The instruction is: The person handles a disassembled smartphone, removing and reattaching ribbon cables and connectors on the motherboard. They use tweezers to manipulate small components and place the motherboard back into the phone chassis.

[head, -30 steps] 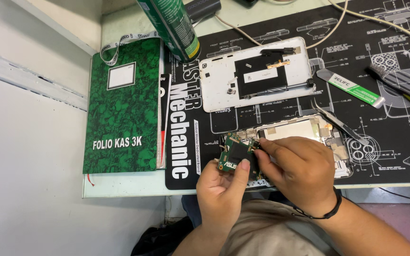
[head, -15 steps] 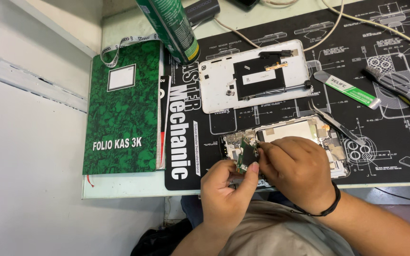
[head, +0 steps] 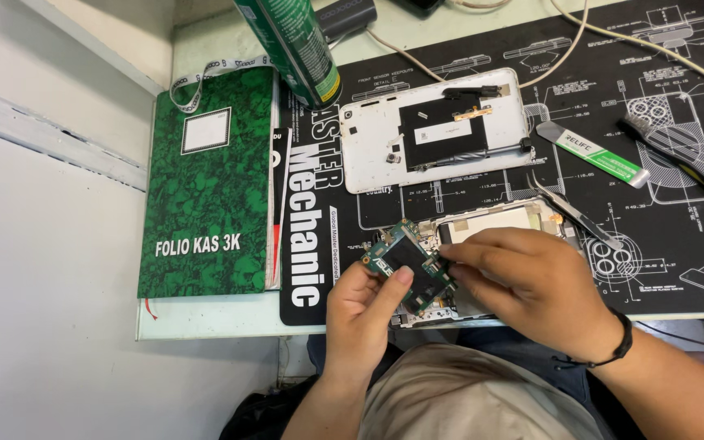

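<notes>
one circuit board (head: 411, 265) pinched by both hands, left hand (head: 366, 310) and right hand (head: 523, 273); one white back cover (head: 433, 126) beyond board, one green book (head: 209, 183) left of board, one tweezers (head: 572, 208) right of board.

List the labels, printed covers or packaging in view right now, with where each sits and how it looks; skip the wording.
Ledger book: left on the desk, green marbled cover, blank white label box, white lettering.
Spray can: top centre, standing on the mat's edge, green cylinder with a yellow band.
Work mat: under the phone parts, black with white diagrams and large white lettering.
Pry tool: right of the white back cover, flat metal strip, green-and-white label.
</notes>
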